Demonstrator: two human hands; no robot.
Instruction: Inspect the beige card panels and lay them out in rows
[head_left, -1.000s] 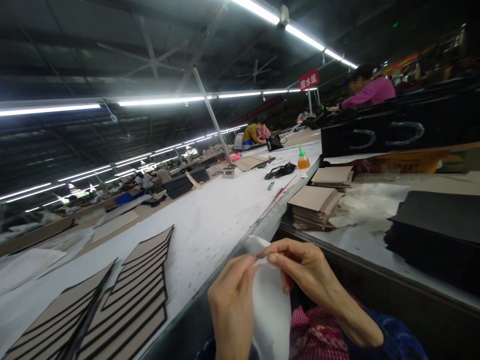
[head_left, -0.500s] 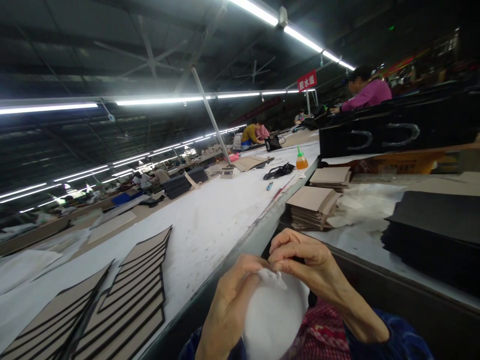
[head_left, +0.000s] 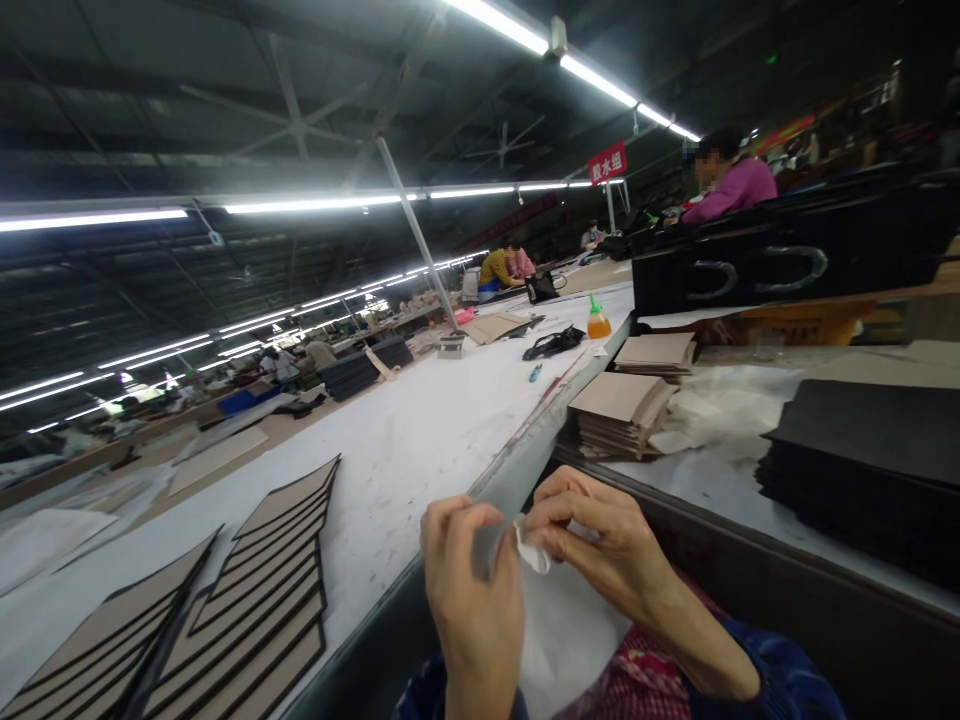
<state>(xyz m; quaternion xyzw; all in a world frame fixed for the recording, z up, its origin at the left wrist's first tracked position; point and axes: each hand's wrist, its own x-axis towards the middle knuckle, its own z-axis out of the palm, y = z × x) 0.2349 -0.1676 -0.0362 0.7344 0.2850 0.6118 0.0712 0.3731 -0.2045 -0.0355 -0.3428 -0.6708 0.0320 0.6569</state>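
Note:
A soft, thin white sheet (head_left: 566, 630), plastic or cloth I cannot tell, hangs over my lap. Its top edge is bunched into a small curled fold between my hands. My right hand (head_left: 596, 530) pinches this fold between thumb and fingertips. My left hand (head_left: 472, 590) is curled at the sheet's left edge, its thumb against the material and its forefinger arched above. Part of the sheet is hidden behind the left hand and wrist.
Black-edged beige panels (head_left: 262, 590) lie overlapped on the white-topped table (head_left: 420, 440). A bottle of amber liquid (head_left: 598, 320) and a black strap bundle (head_left: 553, 343) sit farther off. Beige board stacks (head_left: 619, 400) and a black sheet stack (head_left: 862, 450) are right. A co-worker (head_left: 731, 185) works beyond.
My left hand has turned more upright, its forefinger lifting away from the thumb. The sheet's bunched edge has moved slightly left and now shows a larger curl. My right hand keeps its pinch.

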